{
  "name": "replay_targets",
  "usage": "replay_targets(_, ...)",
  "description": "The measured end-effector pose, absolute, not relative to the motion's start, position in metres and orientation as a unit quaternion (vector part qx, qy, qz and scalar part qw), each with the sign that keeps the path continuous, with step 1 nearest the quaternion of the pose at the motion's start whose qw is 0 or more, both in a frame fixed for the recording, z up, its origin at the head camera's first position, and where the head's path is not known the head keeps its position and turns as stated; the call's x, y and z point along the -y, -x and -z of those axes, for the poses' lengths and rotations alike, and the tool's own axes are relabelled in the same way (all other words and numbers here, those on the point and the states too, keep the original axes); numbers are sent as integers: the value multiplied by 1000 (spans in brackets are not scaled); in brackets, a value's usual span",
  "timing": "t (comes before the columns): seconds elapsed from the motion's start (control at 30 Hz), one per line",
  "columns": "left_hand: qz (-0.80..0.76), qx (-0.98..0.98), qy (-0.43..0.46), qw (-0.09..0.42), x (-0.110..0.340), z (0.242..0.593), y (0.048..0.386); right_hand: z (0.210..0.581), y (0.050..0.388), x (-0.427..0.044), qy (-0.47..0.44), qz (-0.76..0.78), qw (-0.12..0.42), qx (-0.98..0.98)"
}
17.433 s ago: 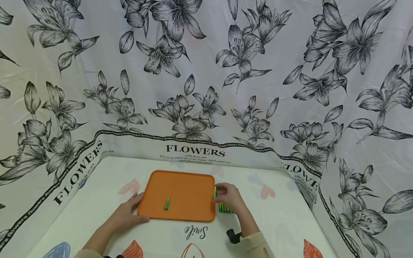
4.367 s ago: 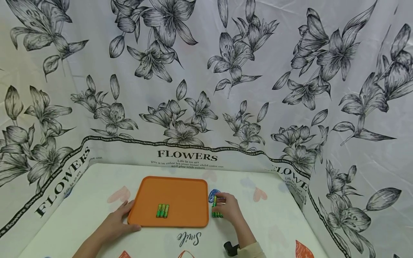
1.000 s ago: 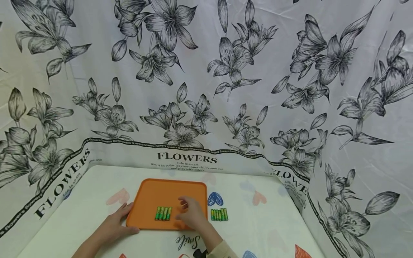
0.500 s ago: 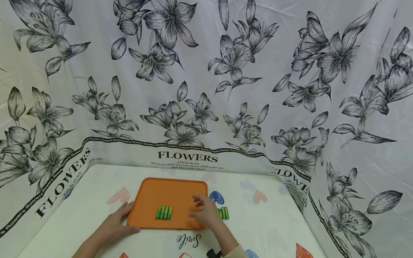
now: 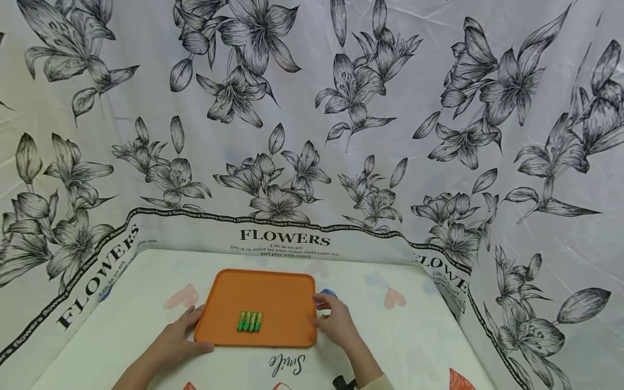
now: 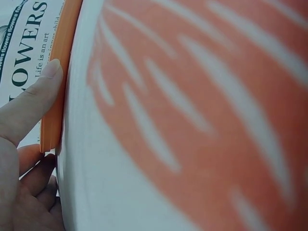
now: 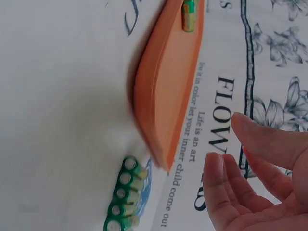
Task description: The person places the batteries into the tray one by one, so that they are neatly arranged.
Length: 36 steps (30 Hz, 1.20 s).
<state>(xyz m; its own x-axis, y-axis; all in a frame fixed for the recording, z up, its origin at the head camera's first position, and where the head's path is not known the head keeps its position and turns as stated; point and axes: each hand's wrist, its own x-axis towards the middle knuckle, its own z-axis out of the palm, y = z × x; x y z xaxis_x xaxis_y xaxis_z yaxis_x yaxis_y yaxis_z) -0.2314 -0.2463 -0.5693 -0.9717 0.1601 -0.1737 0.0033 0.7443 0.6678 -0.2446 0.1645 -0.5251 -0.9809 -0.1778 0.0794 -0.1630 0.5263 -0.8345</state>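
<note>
A shallow orange tray [image 5: 278,292] lies on the table, with several green-yellow batteries [image 5: 252,322] side by side near its front. My left hand [image 5: 171,338] holds the tray's near left corner; in the left wrist view the thumb [image 6: 50,72] presses on the tray's side wall [image 6: 55,115] and the fingers curl by its end. At the tray's right edge hovers my right hand [image 5: 337,323], thumb and fingers apart, nothing between them. The right wrist view shows a row of several loose batteries [image 7: 126,179] beside the tray; in the head view this hand hides them.
A white tablecloth [image 5: 400,336] with hearts and lettering covers the table. Behind and at the sides hangs a curtain [image 5: 285,235] printed with flowers. A black wrist device [image 5: 343,383] sits at the right sleeve.
My right hand has moved rightward from over the tray to beyond its right edge, covering the loose batteries. The tray, its batteries and my left hand have stayed put.
</note>
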Motion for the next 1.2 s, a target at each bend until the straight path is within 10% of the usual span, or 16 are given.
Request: replay_targets(1.2,-351,-930,-70,81,249,576,228,563,251,-241,21,386,67,-920)
